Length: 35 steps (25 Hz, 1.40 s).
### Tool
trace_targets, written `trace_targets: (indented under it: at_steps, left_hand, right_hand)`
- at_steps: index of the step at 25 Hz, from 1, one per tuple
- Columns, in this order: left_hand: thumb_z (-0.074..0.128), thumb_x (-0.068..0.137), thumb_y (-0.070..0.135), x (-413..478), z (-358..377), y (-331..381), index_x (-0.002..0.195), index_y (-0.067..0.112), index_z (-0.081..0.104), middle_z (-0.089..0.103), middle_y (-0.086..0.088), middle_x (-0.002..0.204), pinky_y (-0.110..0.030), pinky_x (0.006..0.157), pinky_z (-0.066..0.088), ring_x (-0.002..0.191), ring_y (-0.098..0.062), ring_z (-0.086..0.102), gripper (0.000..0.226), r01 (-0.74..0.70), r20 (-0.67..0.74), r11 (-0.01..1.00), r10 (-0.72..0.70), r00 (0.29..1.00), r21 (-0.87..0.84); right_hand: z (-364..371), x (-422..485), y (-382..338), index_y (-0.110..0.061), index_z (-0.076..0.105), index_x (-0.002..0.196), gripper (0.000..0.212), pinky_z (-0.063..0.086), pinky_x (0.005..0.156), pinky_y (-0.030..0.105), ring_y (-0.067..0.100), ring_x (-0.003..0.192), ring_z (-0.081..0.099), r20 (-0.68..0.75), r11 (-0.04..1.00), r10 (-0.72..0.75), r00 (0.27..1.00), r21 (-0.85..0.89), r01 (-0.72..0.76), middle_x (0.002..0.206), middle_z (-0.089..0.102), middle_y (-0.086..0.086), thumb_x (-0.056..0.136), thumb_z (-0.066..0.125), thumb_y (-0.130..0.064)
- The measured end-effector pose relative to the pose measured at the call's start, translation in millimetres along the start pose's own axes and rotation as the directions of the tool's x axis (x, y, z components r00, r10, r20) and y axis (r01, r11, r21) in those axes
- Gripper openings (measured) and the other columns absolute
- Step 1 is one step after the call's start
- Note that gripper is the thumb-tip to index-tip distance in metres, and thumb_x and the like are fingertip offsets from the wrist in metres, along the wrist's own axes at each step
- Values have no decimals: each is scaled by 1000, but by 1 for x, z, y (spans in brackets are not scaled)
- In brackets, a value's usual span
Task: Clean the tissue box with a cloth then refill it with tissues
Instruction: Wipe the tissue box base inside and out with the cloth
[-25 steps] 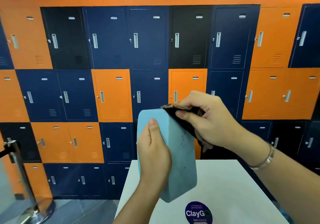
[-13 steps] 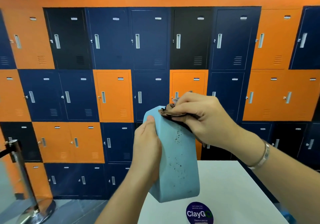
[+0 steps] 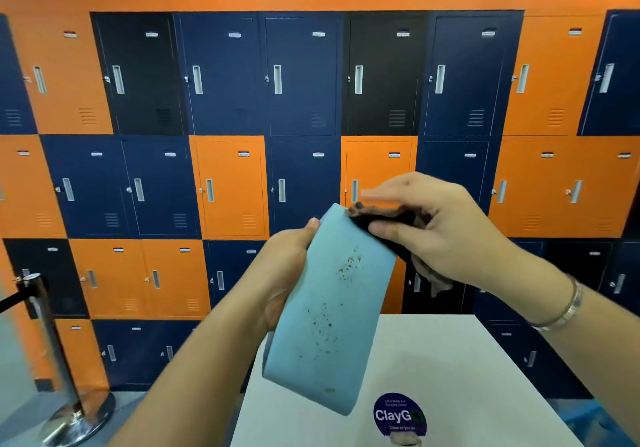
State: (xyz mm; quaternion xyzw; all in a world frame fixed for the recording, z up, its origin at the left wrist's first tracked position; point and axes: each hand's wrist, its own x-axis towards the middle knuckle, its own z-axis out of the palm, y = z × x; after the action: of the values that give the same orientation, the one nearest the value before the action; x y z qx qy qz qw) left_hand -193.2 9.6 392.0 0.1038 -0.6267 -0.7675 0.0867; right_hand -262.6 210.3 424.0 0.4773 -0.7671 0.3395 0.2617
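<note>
Orange and navy metal lockers (image 3: 228, 187) back a smooth white counter (image 3: 450, 377) at 6 o'clock. Above it, tilted: the rounded pale-blue tissue box (image 3: 325, 325), brown-speckled. Left hand (image 3: 287, 273) grips its 9 o'clock edge, fingers wrapped; right hand (image 3: 446, 235) pinches a crumpled dark cloth (image 3: 384, 218) against its 1 o'clock corner.

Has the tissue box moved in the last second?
Yes. The tissue box has turned to show its speckled face, and its top has swung right, up to the orange locker behind it.
</note>
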Motion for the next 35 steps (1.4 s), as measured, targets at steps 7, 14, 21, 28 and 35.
trace_targets:
  at_steps: [7, 14, 21, 28, 35]
  left_hand:
    - [58, 102, 41, 7, -2, 7, 80, 10, 78, 69, -9, 84, -37, 77, 48, 70, -25, 63, 43, 29, 64, 989, -39, 997, 147]
    - [55, 102, 49, 16, -2, 11, 99, 6, 76, 68, -10, 81, -41, 81, 49, 73, -27, 64, 48, -14, 11, 976, 12, 1000, 216]
    - [51, 106, 44, 16, 4, 5, 102, 2, 73, 65, -8, 71, -32, 64, 48, 58, -23, 60, 48, 6, 36, 997, -9, 999, 82]
    - [57, 103, 42, 19, 4, -3, 80, 12, 78, 66, -10, 85, -41, 79, 45, 67, -24, 59, 43, 11, -36, 999, -9, 999, 49]
    - [50, 106, 44, 19, 4, 3, 88, 12, 73, 60, -5, 65, -37, 69, 44, 55, -22, 55, 43, -43, -23, 998, 44, 999, 39]
  right_hand:
    - [-1, 13, -10, -22, 73, 98, 11, 48, 61, 16, 0, 77, 66, 45, 998, 54, 998, -19, -53, 80, 67, -16, 97, 66, -14]
    - [-6, -2, 4, -19, 76, 105, 26, 58, 74, 43, 20, 97, 64, 192, 876, -324, 927, -309, 370, 105, 67, -7, 93, 57, -6]
    - [2, -3, 2, -20, 76, 105, 26, 59, 71, 42, 21, 91, 66, 250, 859, -376, 892, -267, 437, 102, 65, -5, 95, 55, -10]
    - [-1, -7, 13, -16, 76, 109, 25, 59, 77, 36, 17, 92, 65, 298, 870, -377, 877, -211, 446, 105, 65, -3, 97, 54, -16]
    - [20, -10, 11, -10, 74, 114, 23, 57, 71, 40, 24, 87, 64, 89, 899, -364, 927, -226, 375, 102, 64, 4, 98, 57, -13]
